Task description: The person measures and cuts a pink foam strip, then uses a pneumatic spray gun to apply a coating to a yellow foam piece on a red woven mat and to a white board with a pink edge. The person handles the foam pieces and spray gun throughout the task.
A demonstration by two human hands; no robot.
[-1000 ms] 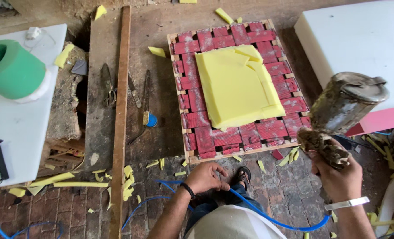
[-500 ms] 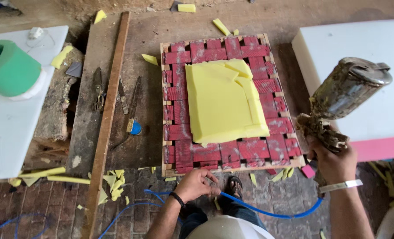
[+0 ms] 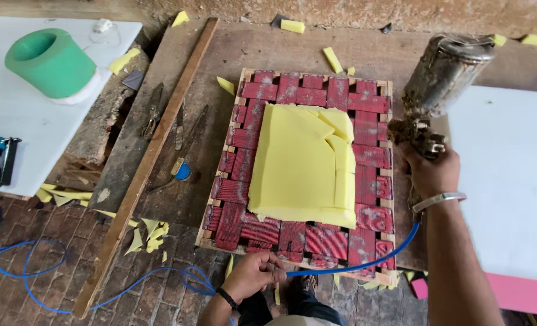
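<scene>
My right hand (image 3: 430, 170) grips a grimy metal spray gun (image 3: 440, 84) with a cup on top, held above the right edge of a square wooden frame (image 3: 239, 99) woven with red webbing (image 3: 307, 90). A yellow foam pad (image 3: 298, 166), pieced from several blocks, lies on the webbing. My left hand (image 3: 253, 274) holds the blue air hose (image 3: 353, 262) just below the frame's near edge. The hose runs right toward the gun and left across the brick floor.
A long wooden batten (image 3: 150, 160) lies left of the frame, with scissors and hand tools (image 3: 172, 136) beside it. A green foam cylinder (image 3: 50, 60) sits on a white board (image 3: 27, 121) at left. A white and pink board (image 3: 510, 181) is right. Yellow foam scraps (image 3: 147, 232) litter the floor.
The view has shifted so the frame sits more central. My right hand has raised the spray gun beside the frame's right edge. My left hand still holds the hose.
</scene>
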